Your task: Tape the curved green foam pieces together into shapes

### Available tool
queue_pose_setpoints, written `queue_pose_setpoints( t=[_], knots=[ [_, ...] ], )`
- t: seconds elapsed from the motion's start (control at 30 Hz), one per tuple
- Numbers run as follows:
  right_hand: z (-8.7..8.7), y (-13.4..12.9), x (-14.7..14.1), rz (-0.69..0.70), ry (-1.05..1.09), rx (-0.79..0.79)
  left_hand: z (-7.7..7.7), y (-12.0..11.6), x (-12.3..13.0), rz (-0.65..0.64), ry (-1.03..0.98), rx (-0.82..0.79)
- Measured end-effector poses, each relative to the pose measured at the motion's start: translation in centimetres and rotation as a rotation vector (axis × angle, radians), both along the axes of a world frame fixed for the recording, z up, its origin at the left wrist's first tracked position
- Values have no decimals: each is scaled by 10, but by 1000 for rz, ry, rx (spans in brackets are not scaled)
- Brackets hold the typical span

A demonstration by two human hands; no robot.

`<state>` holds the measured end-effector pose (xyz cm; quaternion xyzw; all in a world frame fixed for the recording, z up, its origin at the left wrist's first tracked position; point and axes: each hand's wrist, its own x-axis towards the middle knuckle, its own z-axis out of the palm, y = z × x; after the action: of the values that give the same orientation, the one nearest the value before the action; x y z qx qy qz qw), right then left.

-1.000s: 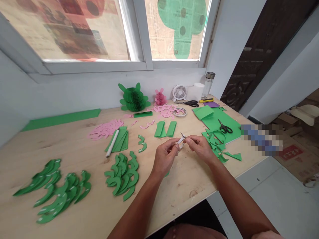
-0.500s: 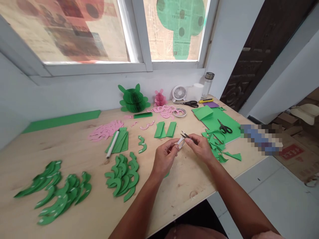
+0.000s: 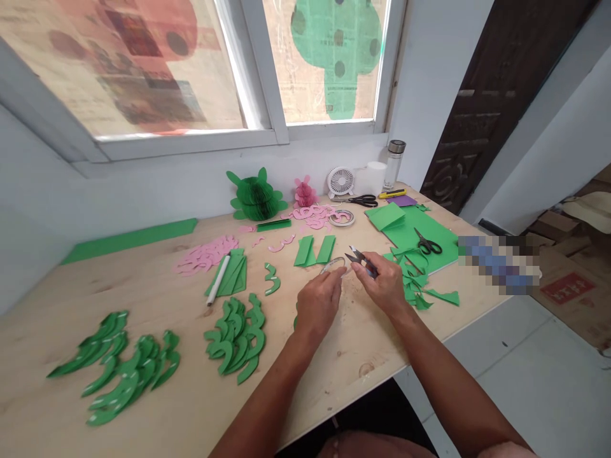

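Observation:
My left hand [image 3: 319, 302] is closed over a thin roll of tape [image 3: 333, 263], whose upper rim shows above the fingers. In my right hand [image 3: 383, 280] are small thread snips [image 3: 361, 257], blades parted and pointing left toward the roll. A small white bit appears at the upper blade's tip. Both hands hover over the wooden table. Partly hidden behind my left wrist is a green paper piece [image 3: 296, 317]. A wavy green paper strip [image 3: 272, 280] with white patches lies left of that hand, and folded green papers [image 3: 315, 250] lie just beyond it.
Stacks of wavy green cutouts [image 3: 236, 334] and patched ones [image 3: 136, 375] cover the left. Pink cutouts [image 3: 207, 254], a white marker-like stick [image 3: 218, 280] and another tape roll [image 3: 341, 218] lie farther back. Black scissors [image 3: 427, 242] rest on green sheets [image 3: 442, 232] among scraps at right.
My hands have moved apart. The snips' blades have parted, and the white strip formerly between my hands no longer stretches there. My left hand has turned, back upward. The view has shifted slightly.

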<state>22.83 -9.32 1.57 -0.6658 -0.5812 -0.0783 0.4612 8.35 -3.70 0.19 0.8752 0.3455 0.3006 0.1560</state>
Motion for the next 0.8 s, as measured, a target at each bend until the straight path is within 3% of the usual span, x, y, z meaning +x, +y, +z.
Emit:
queue_pose_setpoints(
  t=[0.2,0.33,0.53,0.7,0.8],
  knots=[
    [0,-1,3,-53,16,20,8,-2,19,41,451,84],
    [-1,0,6,-71,13,31,7,-5,32,2,516,48],
    [-2,1,5,-46,14,-2,-3,-12,25,-29,300,-20],
    [-3,1,2,-23,-3,-35,-3,-13,8,-90,33,-87],
    [-5,1,1,-13,-47,-56,2,-11,-6,15,-152,-161]
  ],
)
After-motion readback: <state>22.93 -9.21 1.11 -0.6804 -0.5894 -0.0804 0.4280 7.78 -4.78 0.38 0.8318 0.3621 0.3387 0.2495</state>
